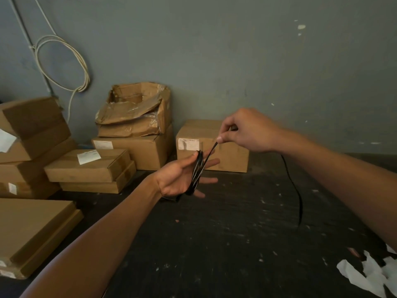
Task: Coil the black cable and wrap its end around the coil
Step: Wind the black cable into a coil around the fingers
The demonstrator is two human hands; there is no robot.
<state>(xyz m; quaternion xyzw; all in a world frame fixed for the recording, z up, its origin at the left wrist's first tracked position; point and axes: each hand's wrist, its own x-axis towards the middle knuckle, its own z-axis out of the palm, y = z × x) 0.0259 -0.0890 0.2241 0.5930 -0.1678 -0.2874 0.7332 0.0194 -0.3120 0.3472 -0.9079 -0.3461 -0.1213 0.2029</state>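
My left hand (179, 179) is held palm up over the dark floor, fingers spread, with several turns of the black cable (197, 172) wound around the fingers. My right hand (247, 131) is above and to the right, pinching a strand of the cable between thumb and forefinger. That strand runs taut down to the coil. The loose tail of the cable (297, 196) hangs from under my right forearm down toward the floor.
Cardboard boxes (212, 145) stand against the grey wall behind my hands, and more are stacked at the left (88, 166). A white cable loop (62, 63) hangs on the wall. Crumpled white paper (369, 274) lies at the bottom right on the dark floor.
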